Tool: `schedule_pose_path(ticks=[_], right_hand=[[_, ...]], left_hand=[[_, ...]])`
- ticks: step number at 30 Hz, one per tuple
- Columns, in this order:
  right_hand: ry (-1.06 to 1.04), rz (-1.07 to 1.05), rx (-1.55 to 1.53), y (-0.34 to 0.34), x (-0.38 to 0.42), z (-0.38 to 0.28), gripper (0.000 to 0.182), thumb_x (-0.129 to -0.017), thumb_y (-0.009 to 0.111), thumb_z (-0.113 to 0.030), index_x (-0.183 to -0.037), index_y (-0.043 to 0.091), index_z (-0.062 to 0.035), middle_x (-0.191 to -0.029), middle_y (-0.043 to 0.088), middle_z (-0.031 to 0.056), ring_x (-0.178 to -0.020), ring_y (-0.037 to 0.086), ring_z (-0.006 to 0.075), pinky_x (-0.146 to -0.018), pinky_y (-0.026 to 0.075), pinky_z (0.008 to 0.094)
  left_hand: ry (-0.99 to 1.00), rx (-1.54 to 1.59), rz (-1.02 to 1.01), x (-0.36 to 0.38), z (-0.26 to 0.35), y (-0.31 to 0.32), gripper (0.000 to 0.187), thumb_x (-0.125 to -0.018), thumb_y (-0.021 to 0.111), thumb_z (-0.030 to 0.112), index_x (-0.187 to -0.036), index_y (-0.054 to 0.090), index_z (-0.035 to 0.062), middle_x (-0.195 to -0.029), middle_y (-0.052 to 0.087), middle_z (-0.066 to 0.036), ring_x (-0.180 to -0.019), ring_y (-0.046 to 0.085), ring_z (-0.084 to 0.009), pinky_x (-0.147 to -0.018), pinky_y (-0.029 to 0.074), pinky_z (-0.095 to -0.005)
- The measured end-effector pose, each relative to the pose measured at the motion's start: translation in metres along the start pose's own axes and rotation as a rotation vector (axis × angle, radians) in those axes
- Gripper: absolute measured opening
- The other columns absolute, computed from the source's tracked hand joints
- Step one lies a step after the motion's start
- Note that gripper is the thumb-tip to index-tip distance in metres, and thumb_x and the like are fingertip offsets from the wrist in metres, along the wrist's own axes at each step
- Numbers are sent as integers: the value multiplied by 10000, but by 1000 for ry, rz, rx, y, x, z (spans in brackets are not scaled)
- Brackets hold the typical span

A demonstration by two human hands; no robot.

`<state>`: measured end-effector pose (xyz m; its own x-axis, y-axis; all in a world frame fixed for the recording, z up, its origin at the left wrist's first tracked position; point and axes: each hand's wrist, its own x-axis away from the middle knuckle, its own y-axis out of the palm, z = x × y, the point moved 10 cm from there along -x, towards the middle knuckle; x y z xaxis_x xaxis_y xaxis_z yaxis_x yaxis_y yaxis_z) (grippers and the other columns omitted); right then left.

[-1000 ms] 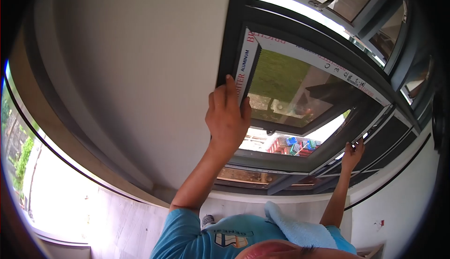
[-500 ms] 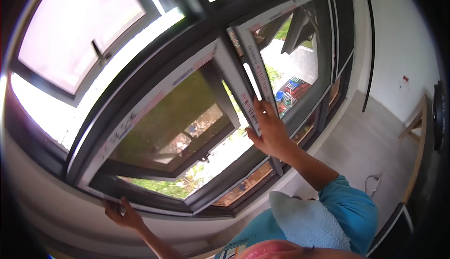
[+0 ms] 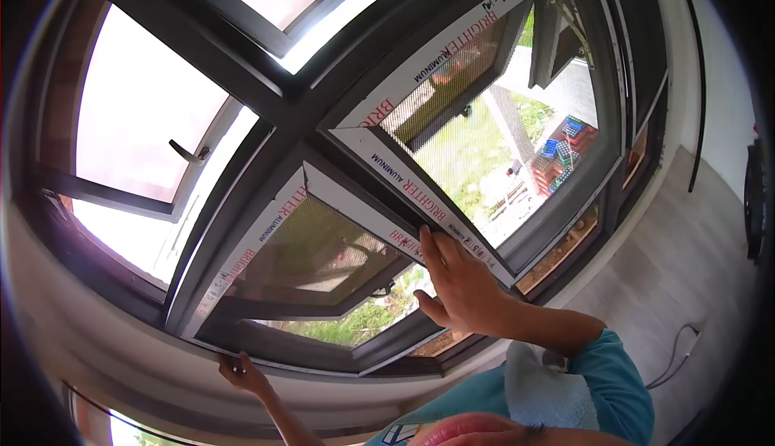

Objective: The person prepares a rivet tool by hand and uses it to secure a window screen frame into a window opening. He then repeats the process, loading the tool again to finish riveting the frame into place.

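Two window screens have pale frames with red and black print. My right hand [image 3: 460, 280] touches the edge of the right screen [image 3: 404, 184], fingertips on its lower left bar, thumb spread away and nothing visible in the palm. Beside it, the left screen [image 3: 311, 248] stands at an angle, its right bar running close to those fingers. My left hand [image 3: 245, 375] is at the sill under the left screen's lower corner, its fingers bent close together; what they hold, if anything, is too small to name.
Dark window framing [image 3: 299, 119] surrounds the screens, with tilted glass sashes [image 3: 145, 111] at the upper left. Outside are stacked crates [image 3: 565, 151] and grass. A cable [image 3: 674, 357] lies on the floor at the right. A pale cloth [image 3: 545, 385] hangs over my shoulder.
The view has shifted and turned. My right hand has moved from the gap between the screens to the right screen's lower left bar. The screens' bars now appear farther apart at the top.
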<state>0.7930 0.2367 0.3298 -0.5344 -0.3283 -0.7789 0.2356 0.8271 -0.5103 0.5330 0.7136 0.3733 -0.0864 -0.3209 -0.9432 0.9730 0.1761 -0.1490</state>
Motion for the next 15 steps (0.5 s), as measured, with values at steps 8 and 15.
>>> schedule_pose_path(ticks=[8, 15], right_hand=[[27, -141, -63, 7, -1, 4, 771, -778, 634, -243, -1320, 275, 172, -1102, 421, 240, -970, 534, 356, -770, 525, 350], [-13, -107, -71, 2, -2, 3, 788, -775, 641, -255, -1315, 268, 182, -1096, 421, 252, -972, 534, 364, -775, 521, 358]], left_hand=[[-75, 51, 23, 4, 5, 0, 512, -811, 689, 124, -1280, 517, 11, -1101, 563, -104, -955, 570, -213, -712, 485, -309], [-142, 49, 2, 3, -6, 3, 499, -814, 674, 84, -1278, 511, 1, -1174, 560, -125, -1019, 574, -242, -805, 486, -338]])
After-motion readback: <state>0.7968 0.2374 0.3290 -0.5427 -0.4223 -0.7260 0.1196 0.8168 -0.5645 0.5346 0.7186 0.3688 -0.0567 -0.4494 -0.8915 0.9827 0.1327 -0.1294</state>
